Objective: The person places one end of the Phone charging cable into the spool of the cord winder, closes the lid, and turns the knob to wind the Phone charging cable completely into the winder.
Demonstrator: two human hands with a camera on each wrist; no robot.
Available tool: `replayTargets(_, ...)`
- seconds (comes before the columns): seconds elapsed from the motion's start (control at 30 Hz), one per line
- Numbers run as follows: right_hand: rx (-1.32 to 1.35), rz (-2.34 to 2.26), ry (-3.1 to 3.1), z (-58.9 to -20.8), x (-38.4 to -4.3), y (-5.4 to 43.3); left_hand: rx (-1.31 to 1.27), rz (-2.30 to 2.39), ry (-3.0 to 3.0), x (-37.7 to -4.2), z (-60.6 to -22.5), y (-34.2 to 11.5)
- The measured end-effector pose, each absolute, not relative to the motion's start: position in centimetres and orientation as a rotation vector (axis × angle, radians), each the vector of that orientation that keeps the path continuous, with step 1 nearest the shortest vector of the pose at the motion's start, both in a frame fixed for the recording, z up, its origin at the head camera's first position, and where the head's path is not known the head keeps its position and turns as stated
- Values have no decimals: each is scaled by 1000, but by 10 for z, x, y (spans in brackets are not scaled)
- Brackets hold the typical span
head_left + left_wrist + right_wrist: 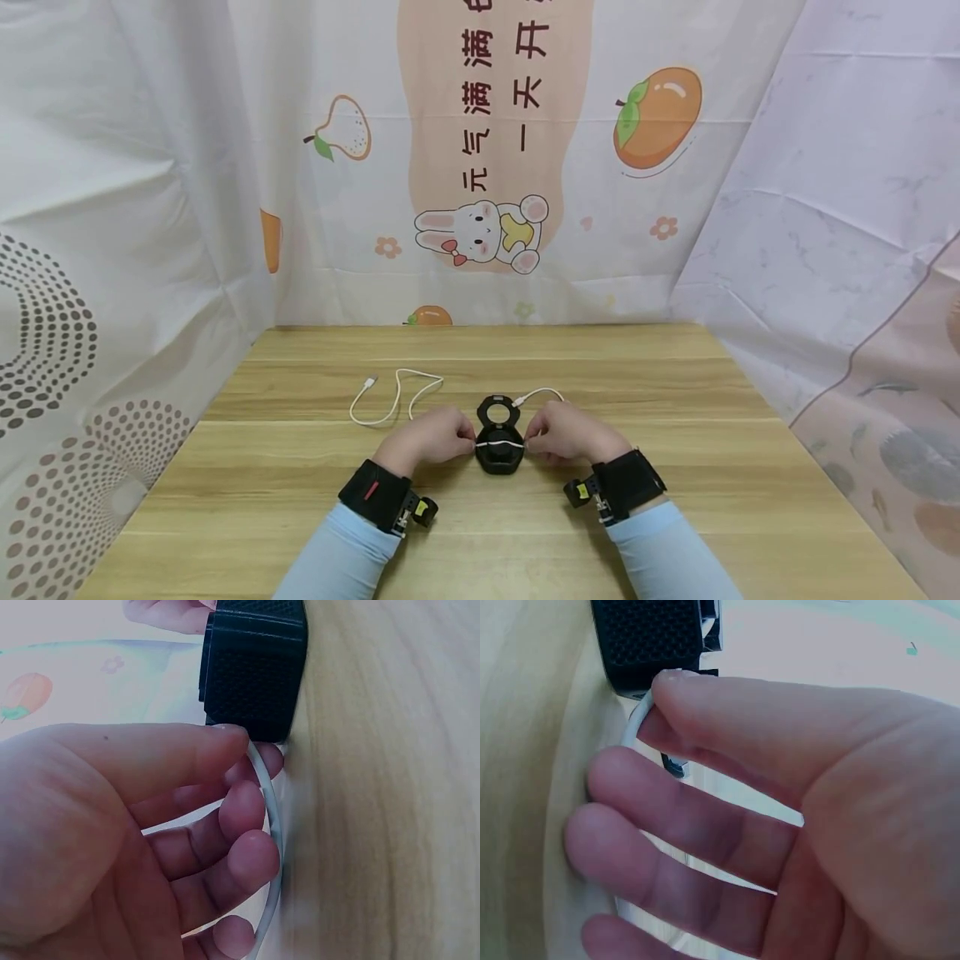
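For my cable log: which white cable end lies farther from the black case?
The leftmost end, beyond the left hand; the other end lies beside the lid of the black case.

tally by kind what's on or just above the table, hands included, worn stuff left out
Hands: 2 (left hand, right hand)
White charging cable: 1
Black flip-lid case: 1
Total: 4

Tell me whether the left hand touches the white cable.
Touching. The left wrist view shows the left hand pinching the white cable between thumb and forefinger.
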State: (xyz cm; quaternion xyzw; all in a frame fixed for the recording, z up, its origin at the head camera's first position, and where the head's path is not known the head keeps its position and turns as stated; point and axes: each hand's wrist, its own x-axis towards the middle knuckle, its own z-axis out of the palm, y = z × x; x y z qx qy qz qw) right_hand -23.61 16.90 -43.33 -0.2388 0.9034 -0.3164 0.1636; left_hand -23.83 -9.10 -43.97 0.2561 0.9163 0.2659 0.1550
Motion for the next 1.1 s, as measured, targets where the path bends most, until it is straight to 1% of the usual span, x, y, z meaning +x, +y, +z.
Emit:
replayTargets(0.17, -685, -852, 2605, -433, -236, 167, 719, 743, 2631, -239, -441, -92)
replayTargets(0.47, -848, -605, 2734, -434, -235, 167, 744, 691, 2640, -240, -442, -91)
replayTargets(1.1, -691, -744, 2660, -437, -235, 173, 731, 711, 2632, -235, -437, -92)
